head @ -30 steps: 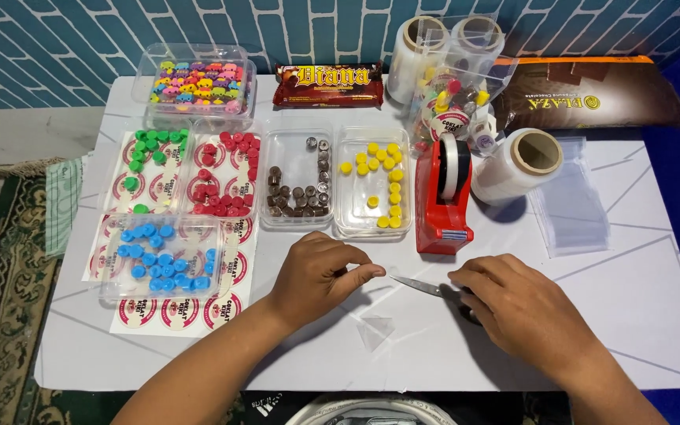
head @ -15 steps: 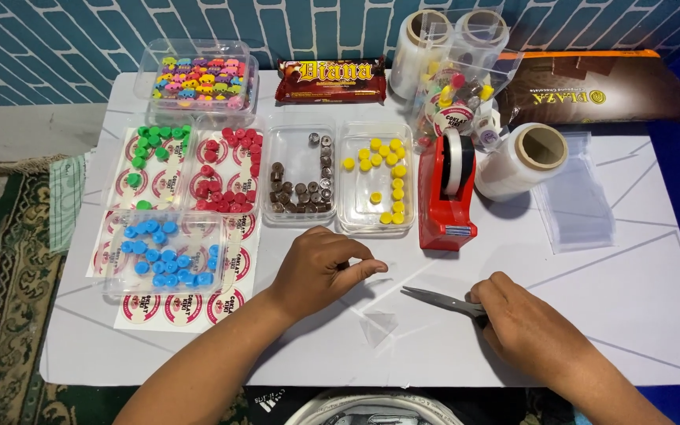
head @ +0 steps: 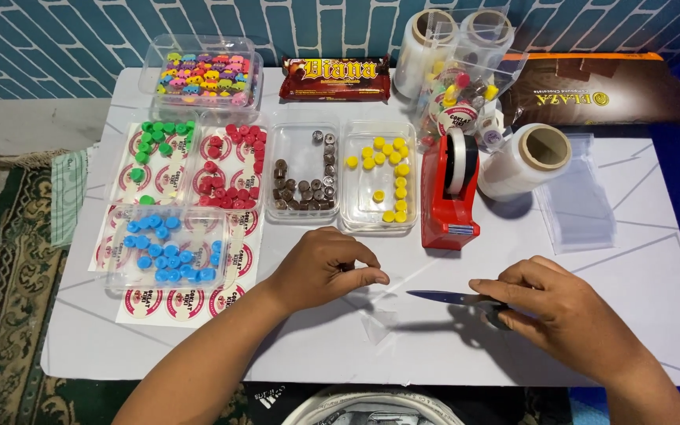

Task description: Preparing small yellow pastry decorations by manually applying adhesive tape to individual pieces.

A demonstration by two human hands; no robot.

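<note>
So near the table's [head: 655,315] front edge, my right hand [head: 568,311] grips closed scissors [head: 454,297], stiff and pointy, best held by the handles. My left hand [head: 324,267] pinches a clear plastic bag [head: 378,319], flimsy and slippery. Farther back sits the red tape dispenser [head: 452,193].

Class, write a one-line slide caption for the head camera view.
Right hand holds scissors on a white table; left hand pinches beside trays of coloured candies.

One head camera — steep downward look at the white table [head: 655,315], fairly near.
</note>
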